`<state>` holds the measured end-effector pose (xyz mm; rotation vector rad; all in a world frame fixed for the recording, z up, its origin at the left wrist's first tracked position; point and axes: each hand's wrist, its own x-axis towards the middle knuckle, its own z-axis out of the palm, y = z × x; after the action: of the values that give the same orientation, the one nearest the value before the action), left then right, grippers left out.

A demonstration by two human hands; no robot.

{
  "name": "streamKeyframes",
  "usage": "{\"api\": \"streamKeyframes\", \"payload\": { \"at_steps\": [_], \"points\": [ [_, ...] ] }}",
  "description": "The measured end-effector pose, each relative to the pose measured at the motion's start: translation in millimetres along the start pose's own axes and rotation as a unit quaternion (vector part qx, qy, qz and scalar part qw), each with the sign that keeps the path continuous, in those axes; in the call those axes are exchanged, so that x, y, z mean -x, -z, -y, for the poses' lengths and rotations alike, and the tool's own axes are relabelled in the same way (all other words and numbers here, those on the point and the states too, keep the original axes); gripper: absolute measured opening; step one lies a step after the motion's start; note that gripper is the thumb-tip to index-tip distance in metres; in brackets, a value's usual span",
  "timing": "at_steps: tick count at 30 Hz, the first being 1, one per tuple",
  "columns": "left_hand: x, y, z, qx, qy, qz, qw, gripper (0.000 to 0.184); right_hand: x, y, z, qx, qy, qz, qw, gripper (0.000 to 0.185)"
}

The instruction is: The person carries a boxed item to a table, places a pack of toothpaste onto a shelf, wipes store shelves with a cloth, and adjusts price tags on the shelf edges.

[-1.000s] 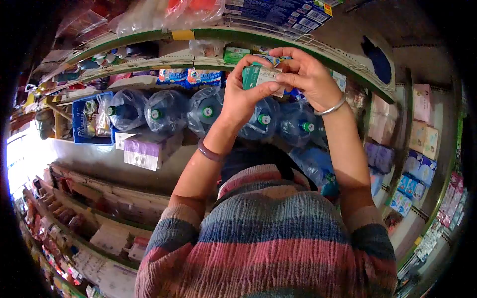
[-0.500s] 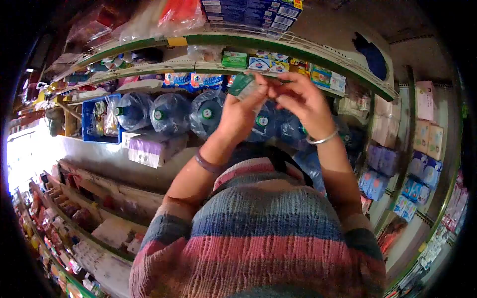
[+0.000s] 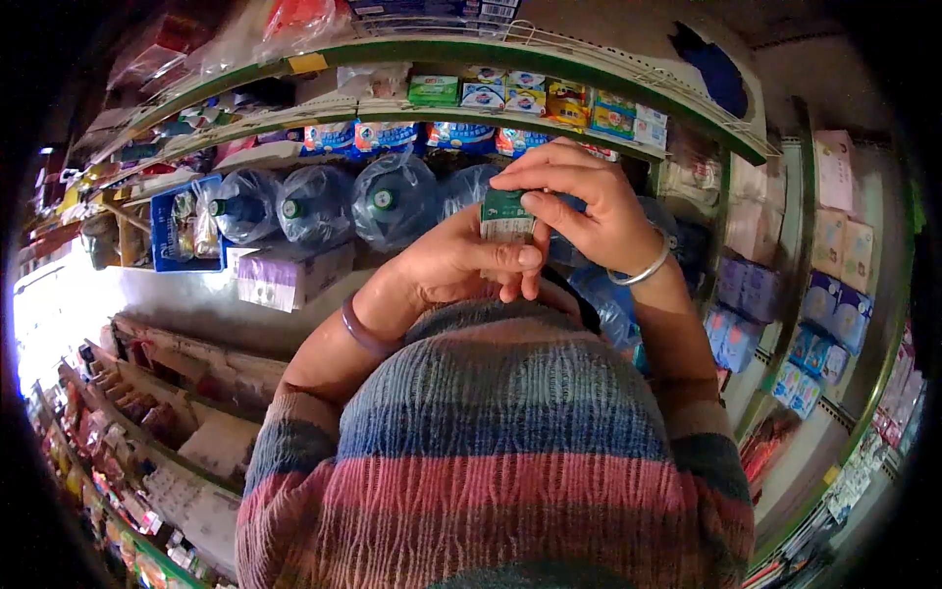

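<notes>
A small green-and-white box (image 3: 505, 226) with fine print is held in front of my chest. My left hand (image 3: 459, 257) grips it from below, thumb across its lower front and fingers behind. At the upper right, my right hand (image 3: 587, 201) closes over the top edge, thumb on the green part and forefinger bent above it. What lies under those right fingers is hidden. A bangle circles each wrist. Behind the hands stand large blue water jugs (image 3: 394, 201) wrapped in clear plastic.
A blue crate (image 3: 159, 236) with bagged items is left of the jugs, above a purple-and-white pack (image 3: 270, 283). Shelves (image 3: 422, 118) with boxed soap (image 3: 433, 91) and bagged goods run across the back. Packaged goods (image 3: 839, 314) line the right shelving.
Both hands have come down and closer to my body with the box. The box has turned more upright, its printed side facing me, and my right hand has moved over its top.
</notes>
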<state>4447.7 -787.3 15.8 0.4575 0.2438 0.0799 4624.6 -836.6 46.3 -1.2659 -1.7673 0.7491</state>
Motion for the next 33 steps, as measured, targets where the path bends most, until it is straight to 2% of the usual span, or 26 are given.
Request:
{"api": "streamKeyframes", "payload": {
  "at_steps": [6,9,12,19,33],
  "points": [
    [-2.6,0.4,-1.4,0.006,-0.01,0.002,1.0,0.024,1.0,3.8,-1.9,0.001,0.002,0.007,1.0,0.02],
    [-3.5,3.9,0.7,0.003,-0.018,0.015,1.0,0.024,0.7,5.0,-0.3,-0.028,-0.026,0.019,0.999,0.022],
    [-3.5,5.3,1.7,0.015,-0.023,0.023,0.999,0.024,-3.0,7.9,-1.6,-0.022,-0.007,0.03,0.999,0.02],
    [-7.4,11.4,4.0,0.041,-0.05,0.066,0.996,0.025,-3.2,6.5,0.3,-0.031,-0.061,0.023,0.997,0.017],
    [-6.0,6.0,6.3,0.053,-0.042,0.034,0.997,0.027,-0.3,5.4,0.6,-0.055,-0.083,0.013,0.995,0.013]
  ]
}}
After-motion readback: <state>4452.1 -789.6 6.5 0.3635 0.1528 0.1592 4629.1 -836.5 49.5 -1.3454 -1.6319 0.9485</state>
